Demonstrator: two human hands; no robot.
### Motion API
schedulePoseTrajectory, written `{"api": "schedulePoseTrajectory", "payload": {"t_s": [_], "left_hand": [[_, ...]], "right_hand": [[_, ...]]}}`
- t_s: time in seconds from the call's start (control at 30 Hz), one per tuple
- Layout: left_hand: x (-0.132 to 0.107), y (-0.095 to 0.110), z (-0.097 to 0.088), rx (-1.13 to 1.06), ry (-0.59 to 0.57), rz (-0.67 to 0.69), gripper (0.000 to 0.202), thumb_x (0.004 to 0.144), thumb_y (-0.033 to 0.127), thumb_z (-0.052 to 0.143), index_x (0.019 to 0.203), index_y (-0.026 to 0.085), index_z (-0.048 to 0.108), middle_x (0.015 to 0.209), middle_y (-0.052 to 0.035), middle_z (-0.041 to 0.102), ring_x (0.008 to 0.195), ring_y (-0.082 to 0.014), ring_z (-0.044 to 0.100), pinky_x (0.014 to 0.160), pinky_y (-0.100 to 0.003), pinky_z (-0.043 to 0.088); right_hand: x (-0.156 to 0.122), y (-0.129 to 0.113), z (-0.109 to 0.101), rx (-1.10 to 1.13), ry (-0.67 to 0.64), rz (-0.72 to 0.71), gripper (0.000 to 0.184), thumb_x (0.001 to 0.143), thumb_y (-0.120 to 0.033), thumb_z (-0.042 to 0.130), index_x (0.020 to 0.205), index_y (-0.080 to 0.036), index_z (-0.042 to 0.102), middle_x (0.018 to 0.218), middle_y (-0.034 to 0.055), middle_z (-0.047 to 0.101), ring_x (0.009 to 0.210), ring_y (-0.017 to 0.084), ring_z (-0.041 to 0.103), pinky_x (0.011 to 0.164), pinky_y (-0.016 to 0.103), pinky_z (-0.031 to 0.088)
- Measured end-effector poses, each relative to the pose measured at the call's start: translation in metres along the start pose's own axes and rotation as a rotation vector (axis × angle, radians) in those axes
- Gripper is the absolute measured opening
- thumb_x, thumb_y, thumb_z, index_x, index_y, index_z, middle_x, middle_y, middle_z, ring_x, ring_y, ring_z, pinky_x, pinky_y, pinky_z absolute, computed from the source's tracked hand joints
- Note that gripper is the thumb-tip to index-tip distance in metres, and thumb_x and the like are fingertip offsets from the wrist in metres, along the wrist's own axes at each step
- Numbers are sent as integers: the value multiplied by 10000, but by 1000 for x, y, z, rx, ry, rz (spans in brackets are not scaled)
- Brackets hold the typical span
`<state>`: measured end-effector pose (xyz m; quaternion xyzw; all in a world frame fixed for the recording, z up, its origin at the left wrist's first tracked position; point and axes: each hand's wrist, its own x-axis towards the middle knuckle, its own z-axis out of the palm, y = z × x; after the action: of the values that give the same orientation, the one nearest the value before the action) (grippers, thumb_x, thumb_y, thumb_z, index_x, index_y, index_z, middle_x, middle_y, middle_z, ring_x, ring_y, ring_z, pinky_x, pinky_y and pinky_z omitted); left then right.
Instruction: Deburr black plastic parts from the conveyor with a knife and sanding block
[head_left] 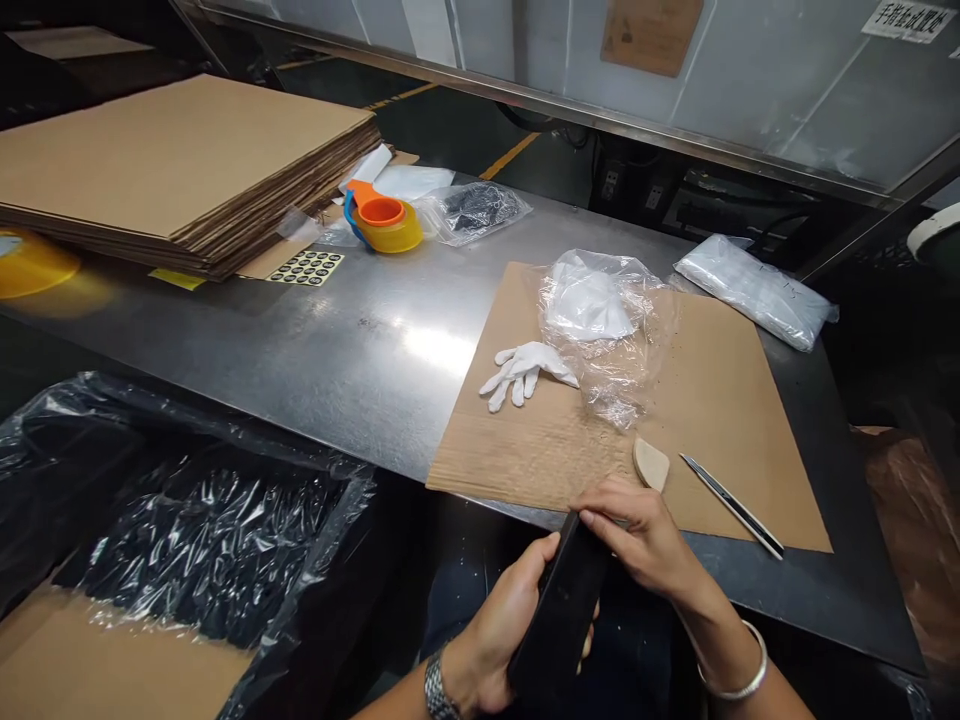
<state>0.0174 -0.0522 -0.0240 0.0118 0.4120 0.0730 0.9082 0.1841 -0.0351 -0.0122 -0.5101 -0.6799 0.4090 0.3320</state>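
A long black flat-sided piece (561, 610) is held over my lap, tilted, just off the table's front edge. My left hand (510, 625) wraps round its lower part, thumb along one side and fingertips showing on the other. At its upper end, my right hand (630, 525) is closed with thumb and fingers pinching the tip. Close to the right hand lies a small beige wedge-shaped block (651, 464) on a cardboard sheet (720, 400). A slim utility knife (733, 505) rests to the right of that block. Further back is a white glove (529, 373).
Clear plastic bags (600, 310) lie on the cardboard, and a wrapped plastic pack (756, 290) sits behind right. A tape dispenser (384, 222), sticker sheet (307, 268) and cardboard stack (187, 160) occupy the metal table's (360, 370) left. Below left stands a plastic-lined box (142, 655) with wrapped black items.
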Motion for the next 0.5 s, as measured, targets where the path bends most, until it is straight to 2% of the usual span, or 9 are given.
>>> {"api": "schedulePoseTrajectory", "payload": {"t_s": [0.1, 0.17, 0.23, 0.3, 0.33, 0.37, 0.4, 0.43, 0.5], "left_hand": [[-1, -1, 1, 21, 42, 93, 637, 836, 588, 304, 682, 70, 641, 533, -50, 563, 395, -98, 496, 394, -199, 383], [-1, -3, 2, 51, 109, 267, 569, 840, 567, 343, 779, 102, 664, 550, -46, 594, 448, -118, 530, 442, -216, 414], [-2, -6, 1, 104, 200, 510, 425, 831, 506, 445, 961, 165, 664, 736, -54, 679, 685, -159, 621, 620, -243, 480], [-2, -9, 1, 169, 267, 688, 365, 808, 431, 537, 1095, 225, 629, 1048, -41, 673, 1028, -181, 567, 866, -247, 434], [-2, -11, 1, 186, 278, 709, 366, 797, 414, 559, 1107, 231, 626, 1142, -31, 638, 1107, -187, 523, 919, -243, 403], [-1, -12, 1, 190, 269, 691, 367, 794, 419, 562, 1095, 221, 633, 1160, -36, 630, 1095, -198, 533, 908, -251, 416], [-1, -13, 1, 175, 237, 641, 372, 796, 438, 551, 1073, 206, 641, 1114, -50, 649, 1000, -205, 585, 833, -266, 462], [0, -13, 1, 137, 190, 576, 387, 803, 463, 528, 1052, 190, 642, 1022, -63, 677, 839, -196, 630, 707, -273, 498], [1, -12, 3, 27, 85, 445, 418, 821, 497, 477, 1012, 161, 636, 785, -57, 688, 535, -141, 588, 469, -240, 449]], "right_hand": [[-10, 5, 10, 193, 160, 240, 257, 900, -335, 457, 1005, -207, 653, 868, 53, 677, 807, 169, 613, 735, 307, 475], [-21, 6, 21, 208, 188, 294, 353, 864, -362, 517, 1184, -220, 555, 1039, 69, 647, 907, 181, 600, 796, 312, 473], [-31, 4, 32, 177, 158, 292, 501, 827, -355, 572, 1293, -220, 447, 1089, 73, 623, 900, 176, 594, 793, 296, 475], [-37, 1, 40, 187, 183, 341, 457, 866, -363, 507, 1285, -192, 447, 966, 64, 653, 755, 151, 606, 690, 261, 490], [-37, 0, 42, 200, 214, 371, 406, 892, -371, 455, 1249, -178, 483, 896, 57, 661, 700, 141, 603, 646, 246, 488], [-36, -1, 42, 207, 246, 389, 377, 907, -382, 422, 1200, -169, 526, 846, 51, 663, 674, 138, 603, 620, 236, 482], [-34, -1, 42, 203, 271, 394, 365, 911, -395, 411, 1145, -164, 569, 818, 49, 663, 675, 140, 606, 613, 230, 478], [-32, -1, 40, 194, 288, 386, 363, 911, -406, 410, 1093, -160, 605, 800, 49, 664, 681, 143, 609, 610, 226, 473], [-29, 0, 38, 176, 307, 375, 379, 915, -419, 395, 1030, -155, 643, 787, 52, 668, 670, 145, 610, 602, 224, 470]]}}
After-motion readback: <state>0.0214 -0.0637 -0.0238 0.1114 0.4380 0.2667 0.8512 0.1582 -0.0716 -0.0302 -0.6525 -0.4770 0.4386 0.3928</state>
